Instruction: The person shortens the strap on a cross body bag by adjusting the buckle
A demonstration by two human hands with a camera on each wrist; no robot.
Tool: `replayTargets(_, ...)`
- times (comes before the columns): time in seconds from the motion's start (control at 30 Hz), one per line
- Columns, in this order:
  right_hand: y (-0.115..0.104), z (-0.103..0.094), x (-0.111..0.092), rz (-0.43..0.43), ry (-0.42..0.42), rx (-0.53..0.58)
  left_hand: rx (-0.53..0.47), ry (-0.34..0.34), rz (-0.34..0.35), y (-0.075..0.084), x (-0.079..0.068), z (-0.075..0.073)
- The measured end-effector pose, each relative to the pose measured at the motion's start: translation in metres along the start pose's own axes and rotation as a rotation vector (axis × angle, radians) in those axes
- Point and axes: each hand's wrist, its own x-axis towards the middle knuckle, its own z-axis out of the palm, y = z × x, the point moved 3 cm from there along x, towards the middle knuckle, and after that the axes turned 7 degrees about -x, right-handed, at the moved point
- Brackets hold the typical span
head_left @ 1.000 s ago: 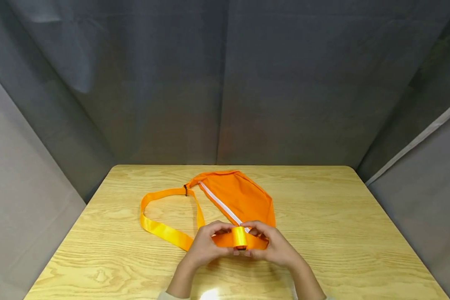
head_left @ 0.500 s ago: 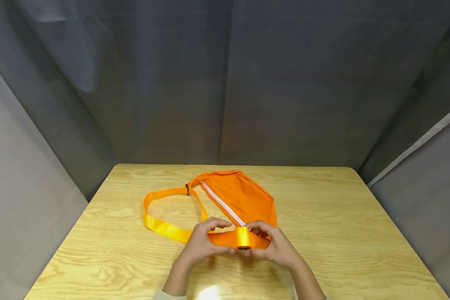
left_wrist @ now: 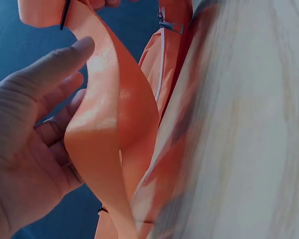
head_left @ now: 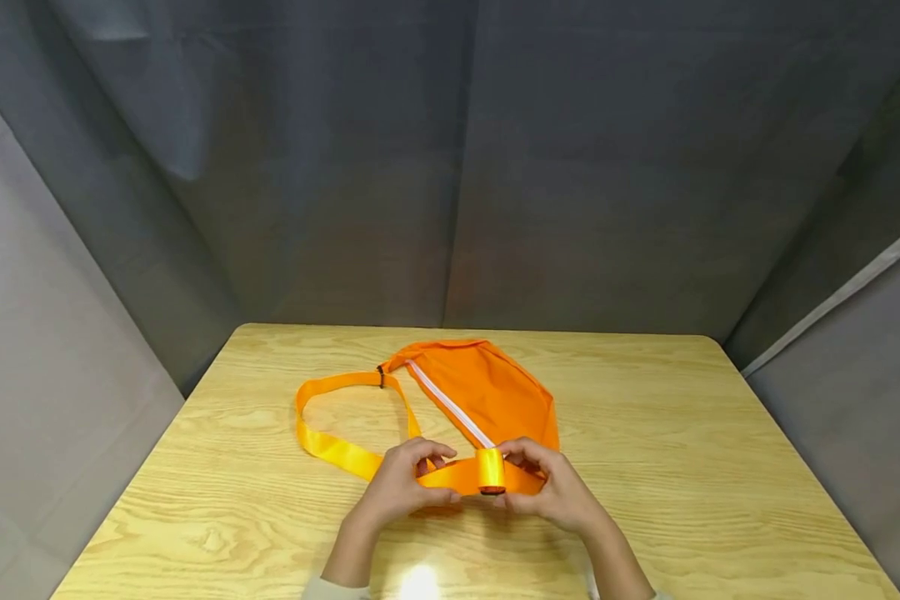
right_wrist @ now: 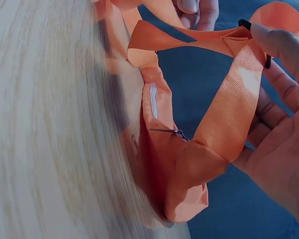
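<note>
An orange waist bag (head_left: 495,387) with a white zipper (head_left: 450,404) lies on the table, its strap (head_left: 337,452) looping out to the left. My right hand (head_left: 558,492) pinches the strap at a black slider buckle (right_wrist: 245,24), where a short strap loop (head_left: 491,469) stands up. In the right wrist view, the thumb is on the buckle and the other fingers curl behind the strap. My left hand (head_left: 397,487) loosely holds the strap left of the buckle. Its thumb is at the strap's edge in the left wrist view; the fingertips are partly hidden behind it.
The wood-grain table (head_left: 697,458) extends around the bag on every side. A dark grey curtain (head_left: 345,167) stands behind its far edge, with lighter panels (head_left: 45,350) at the sides. A second black ring (head_left: 381,377) sits where the strap joins the bag's far left corner.
The left hand's fingers spread slightly and slid left along the strap, then curled in again. The right hand keeps its pinch at the buckle. The whole view has shifted slightly right.
</note>
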Motion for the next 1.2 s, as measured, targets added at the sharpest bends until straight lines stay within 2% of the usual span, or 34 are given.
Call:
replayTargets(0.2,0.005,-0.001,-0.002,0.038,0.011,-0.005,-0.068,-0.025,-0.05,-0.004,-0.004,0.0)
replayTargets(0.37,0.007,-0.002,-0.004,0.028,0.006,-0.007,-0.116,-0.053,-0.087,-0.004,-0.009,-0.006)
replayTargets(0.57,0.009,-0.007,-0.007,0.012,0.035,-0.002,-0.067,-0.024,-0.084,0.016,-0.016,-0.024)
replayTargets(0.67,0.009,-0.008,-0.006,-0.002,0.035,0.014,-0.049,-0.025,-0.078,0.028,-0.016,-0.029)
replayTargets(0.8,0.009,-0.006,-0.004,-0.002,0.005,0.066,-0.07,-0.049,-0.067,0.026,-0.012,-0.019)
replayTargets(1.03,0.006,-0.004,-0.002,-0.006,-0.02,0.112,-0.116,-0.079,-0.008,0.001,0.004,0.008)
replayTargets(1.2,0.005,-0.003,-0.001,-0.017,-0.022,0.151,-0.122,-0.08,0.056,0.008,0.018,0.017)
